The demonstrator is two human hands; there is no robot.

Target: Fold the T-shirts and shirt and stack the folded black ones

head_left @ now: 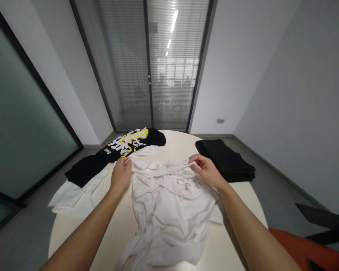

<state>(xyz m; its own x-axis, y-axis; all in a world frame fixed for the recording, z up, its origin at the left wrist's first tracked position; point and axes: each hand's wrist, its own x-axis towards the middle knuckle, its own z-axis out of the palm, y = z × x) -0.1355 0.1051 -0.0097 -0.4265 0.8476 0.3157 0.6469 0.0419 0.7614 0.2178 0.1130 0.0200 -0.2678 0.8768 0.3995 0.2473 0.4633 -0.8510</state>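
Note:
A crumpled white garment point(172, 210), which looks like a shirt, lies spread over the near middle of the round table. Its far edge is pinched at both ends, with a small label showing between the hands. My left hand point(121, 174) is closed on the left end of that edge. On the right, my right hand point(205, 168) grips the other end between thumb and fingers. Wrinkles run across the cloth, and its lower part reaches toward the table's near side.
A black shirt with white and yellow print point(124, 146) lies over white clothing point(79, 197) at the left. Folded black clothes point(226, 160) form a stack at the right. Beyond the pale table point(175, 136) are glass panels with blinds point(149, 67). A red chair point(307, 248) stands at lower right.

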